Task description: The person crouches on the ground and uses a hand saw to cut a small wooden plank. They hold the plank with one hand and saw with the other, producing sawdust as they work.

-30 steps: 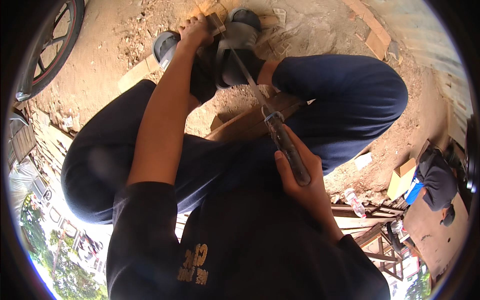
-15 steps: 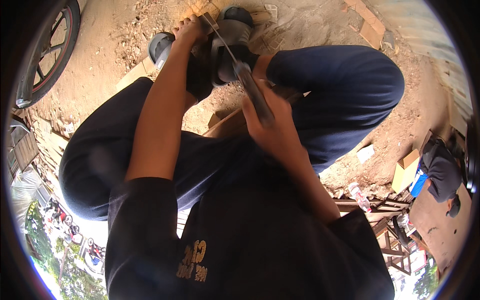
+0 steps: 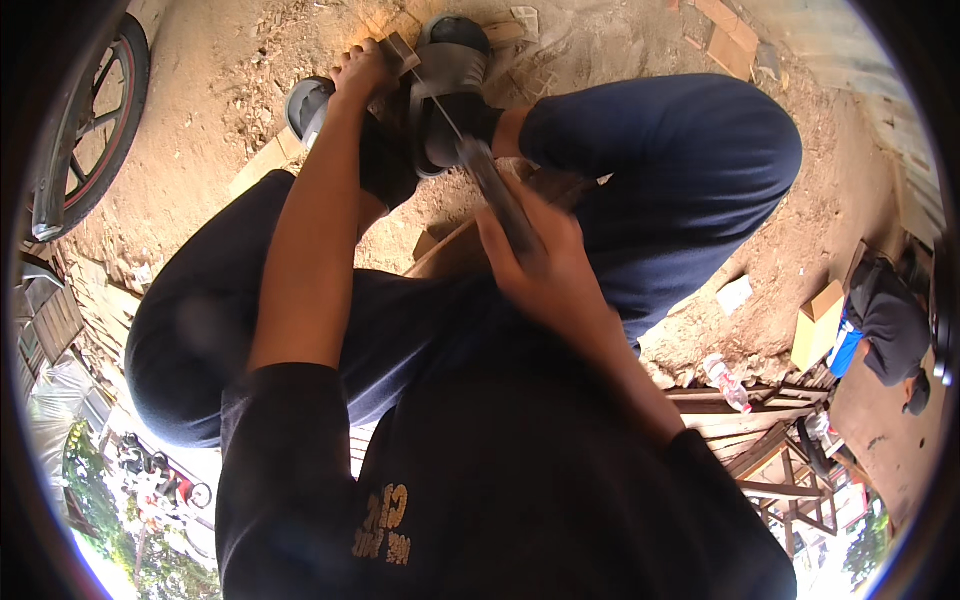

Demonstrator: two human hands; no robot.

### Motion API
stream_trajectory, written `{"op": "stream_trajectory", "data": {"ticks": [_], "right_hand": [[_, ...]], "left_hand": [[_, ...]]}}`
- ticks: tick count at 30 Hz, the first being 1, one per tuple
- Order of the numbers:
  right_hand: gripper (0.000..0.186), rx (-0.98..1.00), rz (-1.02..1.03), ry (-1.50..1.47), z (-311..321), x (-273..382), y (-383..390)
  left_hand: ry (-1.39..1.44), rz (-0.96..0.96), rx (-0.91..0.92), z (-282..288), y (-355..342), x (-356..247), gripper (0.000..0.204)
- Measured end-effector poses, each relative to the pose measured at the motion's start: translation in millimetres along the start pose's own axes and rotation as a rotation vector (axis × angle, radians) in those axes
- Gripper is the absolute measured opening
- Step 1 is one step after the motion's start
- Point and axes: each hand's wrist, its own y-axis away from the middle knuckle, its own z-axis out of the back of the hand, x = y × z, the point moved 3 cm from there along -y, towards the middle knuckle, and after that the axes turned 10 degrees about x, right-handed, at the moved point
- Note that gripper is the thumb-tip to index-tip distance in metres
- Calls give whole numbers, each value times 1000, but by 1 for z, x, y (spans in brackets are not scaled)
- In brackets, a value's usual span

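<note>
My left hand (image 3: 362, 70) is closed around a brown wooden block (image 3: 403, 52), whose end shows beside my fingers, close to my sandalled feet. In my right hand (image 3: 548, 245) I grip the dark handle of a handsaw (image 3: 500, 200). Its thin blade, seen nearly edge-on, slants up and left to the block. Whether the blade has cut into the wood is too small to tell. My grey-and-black sandal (image 3: 455, 85) is just right of the block, and the other sandal (image 3: 308, 105) lies left of my left wrist.
Under my legs a wooden plank (image 3: 450, 245) shows. A motorcycle wheel (image 3: 110, 120) stands at the far left. To the right are an open cardboard box (image 3: 818, 325), a plastic bottle (image 3: 727, 383) and a bent-over person in dark clothes (image 3: 888, 320). Brick pieces (image 3: 732, 45) lie far right.
The saw and my right hand have shifted slightly left in the picture. My left hand still holds the block, and the whole view has moved a little.
</note>
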Motion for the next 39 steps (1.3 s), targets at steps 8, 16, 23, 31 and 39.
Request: {"op": "stream_trajectory", "data": {"ticks": [8, 16, 23, 31, 39], "right_hand": [[35, 128, -123, -38, 10, -15, -38], [32, 36, -91, -84, -7, 3, 6], [41, 48, -86, -18, 2, 1, 16], [39, 139, -119, 7, -3, -19, -46], [39, 61, -24, -15, 0, -10, -22]], "left_hand": [[5, 11, -35, -7, -17, 4, 83], [-11, 73, -13, 8, 5, 17, 79], [-19, 30, -29, 4, -1, 6, 75], [-13, 25, -7, 7, -1, 2, 78], [2, 53, -51, 4, -1, 14, 80]]}}
